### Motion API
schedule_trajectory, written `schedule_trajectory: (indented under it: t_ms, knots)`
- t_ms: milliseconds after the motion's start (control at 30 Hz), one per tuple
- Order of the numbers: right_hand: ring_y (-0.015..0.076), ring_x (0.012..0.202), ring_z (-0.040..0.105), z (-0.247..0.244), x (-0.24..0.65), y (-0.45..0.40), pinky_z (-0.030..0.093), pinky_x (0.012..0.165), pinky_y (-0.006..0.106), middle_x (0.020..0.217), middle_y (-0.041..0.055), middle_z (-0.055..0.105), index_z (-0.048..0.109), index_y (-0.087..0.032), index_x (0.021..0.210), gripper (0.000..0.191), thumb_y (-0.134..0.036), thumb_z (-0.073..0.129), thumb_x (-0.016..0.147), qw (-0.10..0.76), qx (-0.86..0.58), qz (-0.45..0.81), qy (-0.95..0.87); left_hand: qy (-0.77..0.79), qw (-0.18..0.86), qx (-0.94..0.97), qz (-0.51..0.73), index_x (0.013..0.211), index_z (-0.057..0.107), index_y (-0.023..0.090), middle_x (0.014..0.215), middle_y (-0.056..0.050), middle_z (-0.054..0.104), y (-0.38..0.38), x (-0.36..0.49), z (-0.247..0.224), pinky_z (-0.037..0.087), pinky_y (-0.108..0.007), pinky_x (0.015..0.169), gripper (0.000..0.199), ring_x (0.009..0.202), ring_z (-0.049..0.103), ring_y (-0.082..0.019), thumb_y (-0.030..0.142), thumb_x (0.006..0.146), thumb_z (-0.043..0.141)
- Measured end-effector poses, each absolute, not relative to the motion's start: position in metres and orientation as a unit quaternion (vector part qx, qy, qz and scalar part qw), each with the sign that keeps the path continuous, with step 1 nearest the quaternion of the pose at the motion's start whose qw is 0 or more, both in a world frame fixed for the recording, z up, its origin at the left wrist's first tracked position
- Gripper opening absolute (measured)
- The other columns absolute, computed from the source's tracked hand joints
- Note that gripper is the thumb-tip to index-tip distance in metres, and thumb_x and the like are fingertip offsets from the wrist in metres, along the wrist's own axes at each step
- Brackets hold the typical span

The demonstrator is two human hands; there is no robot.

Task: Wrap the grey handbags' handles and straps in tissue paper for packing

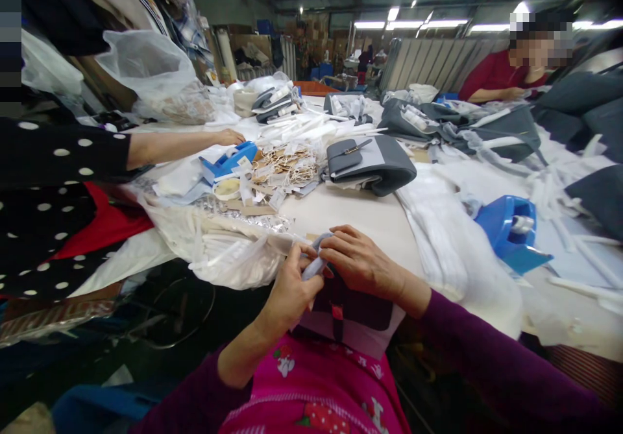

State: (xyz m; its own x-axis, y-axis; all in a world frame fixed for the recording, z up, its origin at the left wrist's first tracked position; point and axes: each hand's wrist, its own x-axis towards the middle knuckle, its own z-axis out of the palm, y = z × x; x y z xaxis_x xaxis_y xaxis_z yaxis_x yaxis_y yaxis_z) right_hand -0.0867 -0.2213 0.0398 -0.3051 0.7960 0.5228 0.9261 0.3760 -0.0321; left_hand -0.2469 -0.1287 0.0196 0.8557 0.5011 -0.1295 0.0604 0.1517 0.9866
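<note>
My left hand [294,285] and my right hand [355,259] meet at the table's front edge, both closed on a light grey wrapped strip [316,262] that curves between their fingers. Beneath them, against my pink apron, rests a dark bag [360,307] with a strap and a small red spot at its front. The fingertips partly cover the strip's ends. A folded dark grey bag [370,161] with a flap and buckle lies on the table beyond my hands.
Blue tape dispensers [511,229] [231,161] stand right and left. Tags with strings [287,165] are heaped at centre. White plastic [233,249] hangs over the front edge. A polka-dot sleeve [63,152] reaches in from the left; another person [501,74] sits at the back right.
</note>
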Motion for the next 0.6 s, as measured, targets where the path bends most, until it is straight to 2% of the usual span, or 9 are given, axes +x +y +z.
schedule_trajectory:
  t_ms: [100, 167, 233, 300, 433, 600]
  knots:
    - [0.0183, 0.094, 0.057, 0.036, -0.084, -0.222, 0.041, 0.097, 0.042, 0.100, 0.0089, 0.063, 0.058, -0.018, 0.107, 0.018, -0.020, 0.048, 0.092, 0.244, -0.532, -0.140, -0.799, 0.176, 0.814, 0.547, 0.079, 0.103, 0.042, 0.018, 0.073, 0.001, 0.065, -0.127, -0.247, 0.022, 0.037, -0.016, 0.043, 0.040, 0.041, 0.050, -0.007, 0.020, 0.073, 0.067]
    - [0.0178, 0.095, 0.058, 0.035, -0.082, -0.223, 0.040, 0.100, 0.043, 0.102, 0.0087, 0.064, 0.058, -0.018, 0.104, 0.016, -0.018, 0.047, 0.092, 0.252, -0.527, -0.140, -0.799, 0.131, 0.863, 0.487, 0.019, 0.103, 0.047, 0.016, 0.080, -0.006, 0.068, -0.124, -0.247, 0.022, 0.046, -0.021, 0.052, 0.039, 0.054, 0.062, -0.014, 0.026, 0.074, 0.070]
    - [0.0169, 0.094, 0.059, 0.037, -0.083, -0.224, 0.040, 0.101, 0.043, 0.102, 0.0078, 0.066, 0.058, -0.018, 0.102, 0.017, -0.015, 0.045, 0.093, 0.255, -0.531, -0.134, -0.797, 0.093, 0.897, 0.431, -0.033, 0.101, 0.054, 0.013, 0.087, -0.012, 0.069, -0.120, -0.247, 0.021, 0.052, -0.029, 0.063, 0.034, 0.069, 0.068, -0.021, 0.036, 0.079, 0.067]
    - [0.0168, 0.094, 0.060, 0.041, -0.084, -0.225, 0.040, 0.101, 0.044, 0.101, 0.0074, 0.067, 0.058, -0.019, 0.103, 0.018, -0.014, 0.043, 0.094, 0.259, -0.532, -0.127, -0.796, 0.077, 0.918, 0.382, -0.069, 0.099, 0.060, 0.010, 0.091, -0.015, 0.069, -0.117, -0.246, 0.018, 0.053, -0.033, 0.070, 0.036, 0.078, 0.068, -0.024, 0.043, 0.084, 0.058]
    - [0.0185, 0.096, 0.061, 0.044, -0.085, -0.226, 0.041, 0.101, 0.046, 0.107, 0.0093, 0.066, 0.056, -0.018, 0.107, 0.015, -0.019, 0.047, 0.095, 0.272, -0.516, -0.124, -0.803, 0.072, 0.945, 0.306, -0.088, 0.095, 0.065, 0.006, 0.092, -0.016, 0.067, -0.115, -0.245, 0.014, 0.053, -0.034, 0.074, 0.036, 0.076, 0.066, -0.021, 0.040, 0.087, 0.056]
    - [0.0183, 0.102, 0.060, 0.034, -0.081, -0.227, 0.040, 0.102, 0.046, 0.112, 0.0093, 0.065, 0.055, -0.020, 0.112, 0.025, -0.010, 0.042, 0.092, 0.272, -0.514, -0.126, -0.804, 0.091, 0.965, 0.237, -0.069, 0.092, 0.062, 0.012, 0.081, -0.006, 0.061, -0.121, -0.247, 0.013, 0.053, -0.033, 0.073, 0.020, 0.068, 0.060, -0.014, 0.031, 0.086, 0.060]
